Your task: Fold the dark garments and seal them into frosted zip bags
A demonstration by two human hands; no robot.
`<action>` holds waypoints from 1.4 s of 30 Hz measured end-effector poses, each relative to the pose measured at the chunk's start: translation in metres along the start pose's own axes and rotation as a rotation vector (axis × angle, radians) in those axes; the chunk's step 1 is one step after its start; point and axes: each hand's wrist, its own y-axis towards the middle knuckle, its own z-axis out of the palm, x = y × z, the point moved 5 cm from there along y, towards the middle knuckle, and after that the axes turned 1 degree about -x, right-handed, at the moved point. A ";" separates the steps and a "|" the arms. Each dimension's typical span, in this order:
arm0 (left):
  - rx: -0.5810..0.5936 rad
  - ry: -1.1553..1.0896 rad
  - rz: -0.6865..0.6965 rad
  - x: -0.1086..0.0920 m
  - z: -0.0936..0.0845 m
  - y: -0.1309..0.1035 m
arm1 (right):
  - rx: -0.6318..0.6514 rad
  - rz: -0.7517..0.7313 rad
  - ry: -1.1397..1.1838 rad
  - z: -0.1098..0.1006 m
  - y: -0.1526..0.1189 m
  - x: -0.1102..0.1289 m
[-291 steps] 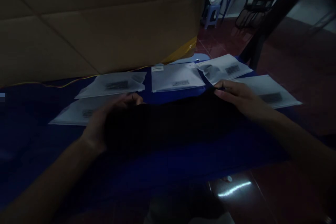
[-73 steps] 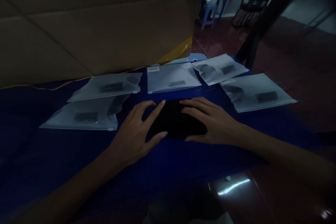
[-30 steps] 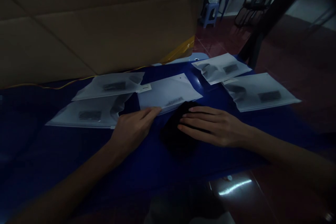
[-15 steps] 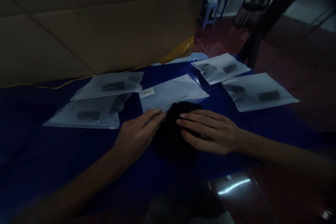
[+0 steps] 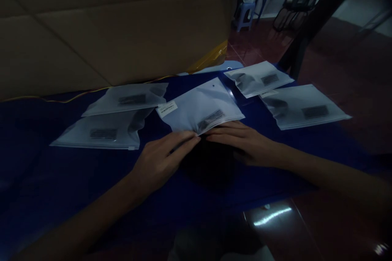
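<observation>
A frosted plastic zip bag (image 5: pixel 196 102) with a barcode label and dark print lies in front of me, its mouth edge toward me. At that edge, my left hand (image 5: pixel 167 157) is closed, pinching the rim between thumb and fingers. My right hand (image 5: pixel 249 142) reaches in from the right. Its fingers are stretched out along the bag's mouth, fingertips close to the left hand's; the thumb is mostly hidden. Below both hands sits a soft black item (image 5: pixel 210 167), possibly cloth, too dark to make out its shape.
Two filled zip bags (image 5: pixel 104 130) lie overlapping at left, and two more (image 5: pixel 309 108) at right, on the blue tabletop (image 5: pixel 101 189). A large cardboard box (image 5: pixel 122 36) stands behind. Beyond are a person on a blue stool (image 5: pixel 245 14) and a black chair (image 5: pixel 301 4).
The black item has dropped lower, out from in front of the bag. The bag's near edge is lifted and its print now shows. My right hand has shifted up to that edge.
</observation>
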 end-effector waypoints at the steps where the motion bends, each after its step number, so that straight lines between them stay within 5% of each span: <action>1: -0.002 0.006 0.002 0.000 0.001 0.000 | 0.016 0.013 -0.017 0.000 0.000 -0.002; 7: -0.038 0.004 -0.067 -0.002 -0.001 -0.005 | 0.076 0.046 -0.281 0.000 0.002 0.004; 19: -0.094 -0.051 -0.119 -0.016 -0.010 0.002 | -0.109 0.123 -0.715 -0.002 0.002 0.017; 30: -0.052 -0.028 -0.139 -0.014 -0.012 0.000 | 0.054 -0.100 -0.549 0.004 -0.001 0.022; 36: -0.059 -0.002 -0.121 -0.019 -0.014 0.003 | 0.080 0.071 -0.665 0.006 0.002 0.015; 42: -0.016 -0.120 -0.167 -0.024 -0.011 -0.007 | -0.030 0.155 -0.852 0.004 0.000 0.019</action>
